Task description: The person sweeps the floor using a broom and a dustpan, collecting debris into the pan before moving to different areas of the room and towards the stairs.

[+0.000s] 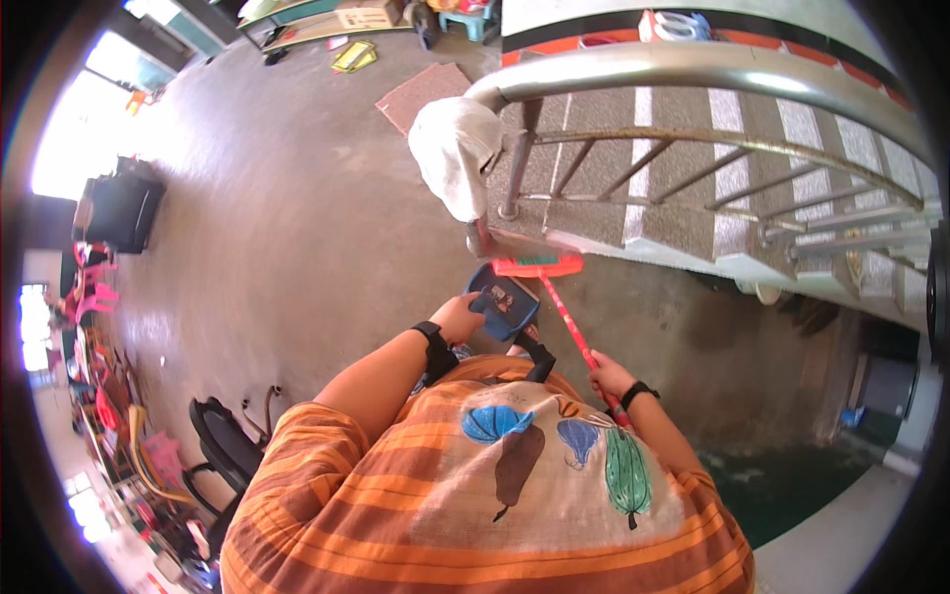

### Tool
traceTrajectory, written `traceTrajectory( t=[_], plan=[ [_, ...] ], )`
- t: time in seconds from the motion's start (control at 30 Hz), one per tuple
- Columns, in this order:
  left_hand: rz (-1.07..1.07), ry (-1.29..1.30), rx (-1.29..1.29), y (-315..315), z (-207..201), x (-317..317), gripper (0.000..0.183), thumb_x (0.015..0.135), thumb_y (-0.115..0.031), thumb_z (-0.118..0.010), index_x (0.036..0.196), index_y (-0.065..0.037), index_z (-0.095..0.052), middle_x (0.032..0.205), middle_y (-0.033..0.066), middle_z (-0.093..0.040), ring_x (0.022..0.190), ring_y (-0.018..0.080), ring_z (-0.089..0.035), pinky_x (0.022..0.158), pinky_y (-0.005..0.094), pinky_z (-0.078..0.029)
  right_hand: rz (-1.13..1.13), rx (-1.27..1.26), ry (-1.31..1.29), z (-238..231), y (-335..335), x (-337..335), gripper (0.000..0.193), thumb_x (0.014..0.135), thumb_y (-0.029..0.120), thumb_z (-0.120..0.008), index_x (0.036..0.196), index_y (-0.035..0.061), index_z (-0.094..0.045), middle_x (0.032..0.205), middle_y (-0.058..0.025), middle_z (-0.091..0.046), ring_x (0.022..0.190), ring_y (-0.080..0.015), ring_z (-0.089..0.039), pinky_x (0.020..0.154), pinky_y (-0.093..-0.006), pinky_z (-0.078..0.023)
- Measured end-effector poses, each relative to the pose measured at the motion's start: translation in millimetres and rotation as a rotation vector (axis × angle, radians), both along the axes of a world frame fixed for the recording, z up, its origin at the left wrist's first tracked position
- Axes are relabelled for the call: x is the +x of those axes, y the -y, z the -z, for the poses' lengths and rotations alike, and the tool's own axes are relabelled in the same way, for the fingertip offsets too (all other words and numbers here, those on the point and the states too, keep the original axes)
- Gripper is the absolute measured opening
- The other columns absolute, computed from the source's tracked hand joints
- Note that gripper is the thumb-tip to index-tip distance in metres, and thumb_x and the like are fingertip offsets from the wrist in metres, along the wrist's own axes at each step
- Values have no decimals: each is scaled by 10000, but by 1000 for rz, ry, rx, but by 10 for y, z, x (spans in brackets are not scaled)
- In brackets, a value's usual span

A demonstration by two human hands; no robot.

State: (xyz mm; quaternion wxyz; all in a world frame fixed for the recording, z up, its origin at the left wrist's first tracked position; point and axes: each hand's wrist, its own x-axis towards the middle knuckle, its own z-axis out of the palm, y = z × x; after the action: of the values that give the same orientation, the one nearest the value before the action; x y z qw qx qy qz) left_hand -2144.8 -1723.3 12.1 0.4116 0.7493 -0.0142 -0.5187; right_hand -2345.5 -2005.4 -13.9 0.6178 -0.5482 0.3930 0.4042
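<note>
My left hand (459,319) is closed at the left side of a blue dustpan (520,327), which holds some dark debris. Just past the dustpan lies the red head of a broom (562,265), with a bit of green showing on it. Its red patterned handle slants back toward me, and my right hand (612,378) is wrapped round it. The broom head is close to the foot of the stairs, by the bottom railing post. My left fingers are partly hidden, so their exact hold on the dustpan cannot be seen.
A metal stair railing (732,74) runs beside speckled steps (683,119), with a white cloth cap (455,148) hung on its end. Beyond lies a reddish mat (426,94). A black chair (223,436) stands at the left, below a dark boxy object (127,206).
</note>
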Motion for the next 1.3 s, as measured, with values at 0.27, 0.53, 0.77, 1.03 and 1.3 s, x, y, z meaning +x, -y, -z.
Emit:
traceTrajectory(
  t=[0.27,0.53,0.77,1.03,1.3],
  plan=[
    [-183,32,-20,-35,-113,-392,615,699,-106,-516,1283,-33,-338,561,97,-523,379,155,-454,351,293,-358,134,87,-54,-90,340,174,711,785,110,-471,1362,267,-88,560,-18,-434,393,-125,-390,347,-281,-323],
    [-267,28,-17,-142,9,-553,643,704,-89,-530,1305,-51,-306,568,84,-512,373,151,-449,344,286,-356,-64,27,-94,24,68,105,708,759,80,-482,1359,226,-135,548,-17,-428,393,-126,-406,350,-274,-333],
    [-300,-39,-32,-248,-74,-414,632,712,-87,-536,1302,-72,-310,564,68,-493,348,152,-427,303,295,-359,-58,-41,-80,-109,-40,128,721,773,83,-463,1368,241,-89,540,-21,-433,382,-134,-406,339,-285,-326],
    [-269,-57,-57,-295,-186,-389,654,723,-78,-506,1322,-32,-247,501,48,-446,347,125,-406,314,268,-321,-107,34,-32,-181,-192,90,712,742,38,-465,1360,146,-129,549,-25,-416,404,-131,-397,372,-264,-352],
    [-173,-24,-18,-310,-215,-496,621,721,-105,-531,1303,-72,-316,584,86,-521,359,153,-447,326,286,-349,-46,-22,-54,-275,-105,99,696,759,83,-477,1358,192,-139,550,-14,-438,392,-124,-411,344,-270,-334]
  ],
)
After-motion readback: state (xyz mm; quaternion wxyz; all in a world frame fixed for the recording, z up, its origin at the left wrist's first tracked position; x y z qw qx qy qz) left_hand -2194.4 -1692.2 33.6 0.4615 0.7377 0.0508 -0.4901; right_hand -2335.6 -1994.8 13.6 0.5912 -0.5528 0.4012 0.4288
